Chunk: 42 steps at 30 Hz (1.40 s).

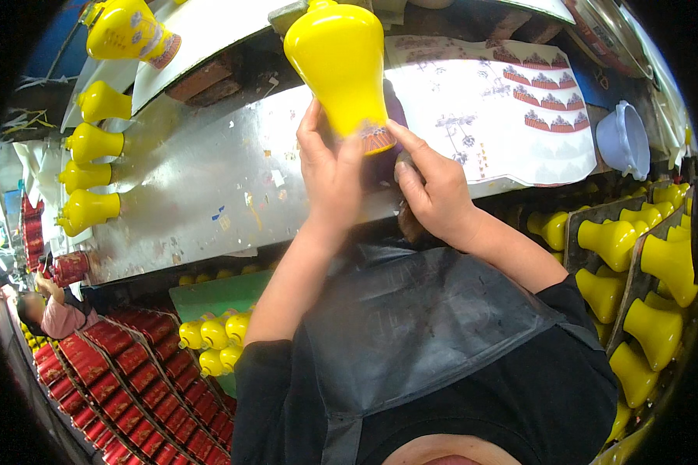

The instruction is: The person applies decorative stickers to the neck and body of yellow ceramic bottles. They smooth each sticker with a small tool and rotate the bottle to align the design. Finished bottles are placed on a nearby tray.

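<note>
A glossy yellow vase (335, 58) stands out in front of me over the worktable, its narrow foot toward me. A patterned reddish decal band (377, 138) wraps the foot. My left hand (329, 167) is closed around the lower left side of the vase, the thumb by the band and some fingers hidden behind. My right hand (436, 182) has its index fingertip against the right edge of the band. Its thumb and other fingers are curled about a small dark piece, mostly hidden. Behind the foot is something dark purple (392, 105).
Decal sheets (492, 108) lie right on the metal table (202, 182), beside a pale blue bucket (623, 141). Several yellow vases (93, 143) line the left edge. Racked yellow vases (613, 242) stand right; red items (124, 380) fill racks lower left, near another person (54, 314).
</note>
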Motion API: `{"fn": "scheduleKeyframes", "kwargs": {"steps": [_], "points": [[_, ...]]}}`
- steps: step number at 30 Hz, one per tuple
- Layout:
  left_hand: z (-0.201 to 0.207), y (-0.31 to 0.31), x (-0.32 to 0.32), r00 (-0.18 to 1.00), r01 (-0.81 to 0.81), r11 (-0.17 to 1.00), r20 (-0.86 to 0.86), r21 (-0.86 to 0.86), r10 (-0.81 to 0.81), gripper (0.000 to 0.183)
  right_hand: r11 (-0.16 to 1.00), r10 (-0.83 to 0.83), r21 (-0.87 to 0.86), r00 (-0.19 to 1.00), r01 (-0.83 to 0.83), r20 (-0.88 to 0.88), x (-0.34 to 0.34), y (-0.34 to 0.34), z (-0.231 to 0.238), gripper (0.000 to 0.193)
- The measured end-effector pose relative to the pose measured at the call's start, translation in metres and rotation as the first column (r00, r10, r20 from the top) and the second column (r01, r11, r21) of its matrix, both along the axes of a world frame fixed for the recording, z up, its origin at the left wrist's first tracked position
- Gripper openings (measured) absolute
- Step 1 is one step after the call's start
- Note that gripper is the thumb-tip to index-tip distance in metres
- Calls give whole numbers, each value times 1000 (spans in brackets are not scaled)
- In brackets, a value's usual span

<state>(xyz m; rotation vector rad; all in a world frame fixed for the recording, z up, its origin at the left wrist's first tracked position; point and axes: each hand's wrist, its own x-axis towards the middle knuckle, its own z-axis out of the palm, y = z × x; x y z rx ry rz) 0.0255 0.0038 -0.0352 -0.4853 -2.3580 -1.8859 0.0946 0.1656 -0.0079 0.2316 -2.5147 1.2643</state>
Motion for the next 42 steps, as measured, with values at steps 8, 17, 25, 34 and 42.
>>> {"fn": "scheduleKeyframes", "kwargs": {"steps": [8, 17, 25, 34, 42], "points": [[1, -3, 1, 999, 29, 991, 36, 131, -34, 64, 962, 21, 271, 988, 22, -156, 2, -2, -7, 59], [-2, -4, 1, 999, 38, 996, 20, 83, -39, 62, 938, 37, 344, 974, 43, -224, 2, -1, -12, 62], [-3, -4, 0, 999, 35, 994, 26, 102, -38, 63, 994, -7, 106, 989, 23, -147, -5, 3, -1, 50], [12, -2, 1, 987, 31, 981, 147, 194, -60, 74, 858, 179, -513, 955, -33, 238, -38, 46, 38, 29], [6, -6, -3, 988, 78, 978, 112, 193, -101, 72, 980, 122, 189, 927, -56, -354, -59, 27, 51, 31]]}}
